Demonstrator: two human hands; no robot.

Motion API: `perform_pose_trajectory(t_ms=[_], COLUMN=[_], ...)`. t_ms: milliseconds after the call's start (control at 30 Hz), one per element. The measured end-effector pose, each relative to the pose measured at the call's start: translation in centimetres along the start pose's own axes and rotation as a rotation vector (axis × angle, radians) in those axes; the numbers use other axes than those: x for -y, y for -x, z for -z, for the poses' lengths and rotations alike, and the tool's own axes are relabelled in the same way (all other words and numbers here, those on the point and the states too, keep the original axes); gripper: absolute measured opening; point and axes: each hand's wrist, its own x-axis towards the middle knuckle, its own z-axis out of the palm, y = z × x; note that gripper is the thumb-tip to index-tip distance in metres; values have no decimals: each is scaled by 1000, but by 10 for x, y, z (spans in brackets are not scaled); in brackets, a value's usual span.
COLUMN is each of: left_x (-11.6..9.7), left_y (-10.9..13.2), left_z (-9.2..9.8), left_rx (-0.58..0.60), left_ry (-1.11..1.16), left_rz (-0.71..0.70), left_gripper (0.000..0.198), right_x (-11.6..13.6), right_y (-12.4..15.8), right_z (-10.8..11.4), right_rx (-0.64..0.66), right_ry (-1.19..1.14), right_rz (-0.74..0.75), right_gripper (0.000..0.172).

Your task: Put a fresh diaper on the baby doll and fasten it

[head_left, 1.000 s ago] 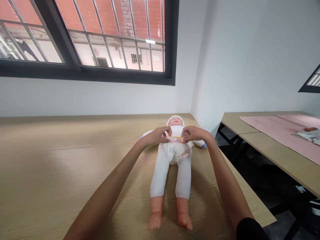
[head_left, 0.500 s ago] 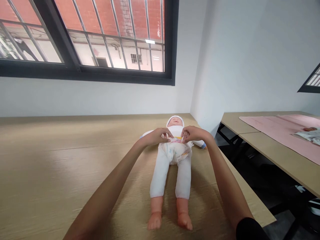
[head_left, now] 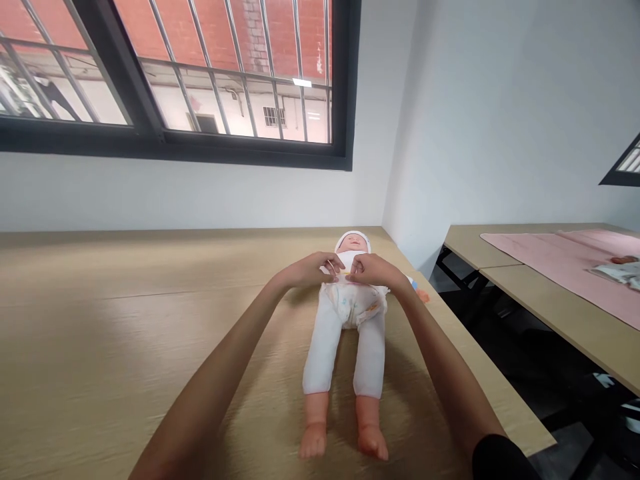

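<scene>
A baby doll (head_left: pixel 320 363) in white clothes and a white cap lies on its back on the wooden table, bare feet towards me. Around its hips sits a white diaper (head_left: pixel 356 303) with small coloured prints. At the left side of the diaper's waist, my left hand (head_left: pixel 320 268) pinches the edge with bent fingers. My right hand (head_left: pixel 373 270) is closed at the front of the waistband, close to the left one, its fingertips on the diaper. A yellow strip shows between the two hands. Both hands cover part of the doll's belly and arms.
The doll's wooden table (head_left: pixel 125 360) runs up to the wall below a barred window (head_left: pixel 240 73). Across a gap on the right stands another table (head_left: pixel 560 293) with a pink mat (head_left: pixel 555 263) and a white cloth item (head_left: pixel 620 272) on it.
My right hand has moved left along the waistband, nearer to my left hand. The doll's hand at the right has come into view beside my forearm. My left hand has hardly moved.
</scene>
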Motion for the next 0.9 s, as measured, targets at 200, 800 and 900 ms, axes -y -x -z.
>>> perform_pose_trajectory(t_ms=[200, 800, 900], left_x=[1, 11, 12], left_y=[2, -4, -4], left_z=[5, -2, -1], left_rx=[33, -4, 28], left_ry=[3, 26, 43], left_rz=[51, 41, 27], left_gripper=[17, 28, 32], right_x=[-13, -7, -8], right_y=[-5, -3, -3], right_z=[-3, 1, 1], right_rx=[-2, 30, 9], right_ry=[-26, -33, -32], right_rz=[27, 20, 49], right_gripper=[15, 15, 17])
